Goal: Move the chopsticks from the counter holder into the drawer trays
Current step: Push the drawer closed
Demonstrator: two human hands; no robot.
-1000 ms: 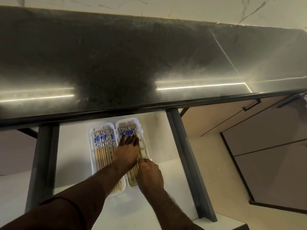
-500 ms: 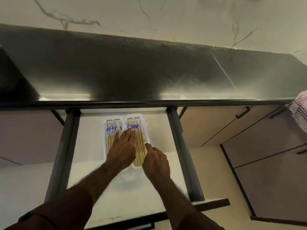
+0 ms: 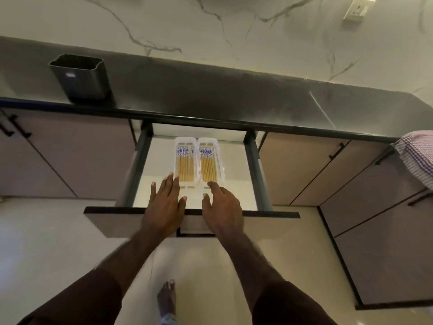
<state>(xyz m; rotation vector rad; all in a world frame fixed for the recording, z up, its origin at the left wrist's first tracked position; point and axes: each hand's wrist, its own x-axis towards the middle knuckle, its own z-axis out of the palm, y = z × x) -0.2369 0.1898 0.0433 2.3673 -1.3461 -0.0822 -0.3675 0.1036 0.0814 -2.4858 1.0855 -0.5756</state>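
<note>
Both forearms extend forward side by side, each covered by a dark sleeve down to roughly mid-forearm. The left hand (image 3: 165, 205) is palm down with fingers straight and slightly spread, holding nothing. The right hand (image 3: 222, 205) is also palm down, fingers relaxed and loosely extended, thumb pointing toward the left hand, holding nothing.

Chopsticks (image 3: 185, 165): pale yellow shafts, white tops with blue print. 2 trays (image 3: 208, 141): translucent white. Drawer (image 3: 161, 160): white inside, dark grey sides, mauve-beige front. Holder (image 3: 80, 78): dark grey, ribbed, small white label. Counter (image 3: 210, 95): black. Wall (image 3: 234, 31): white marble, grey veins. Cloth (image 3: 417, 156): purple-and-white check. Sleeves (image 3: 77, 299): dark brown.
</note>
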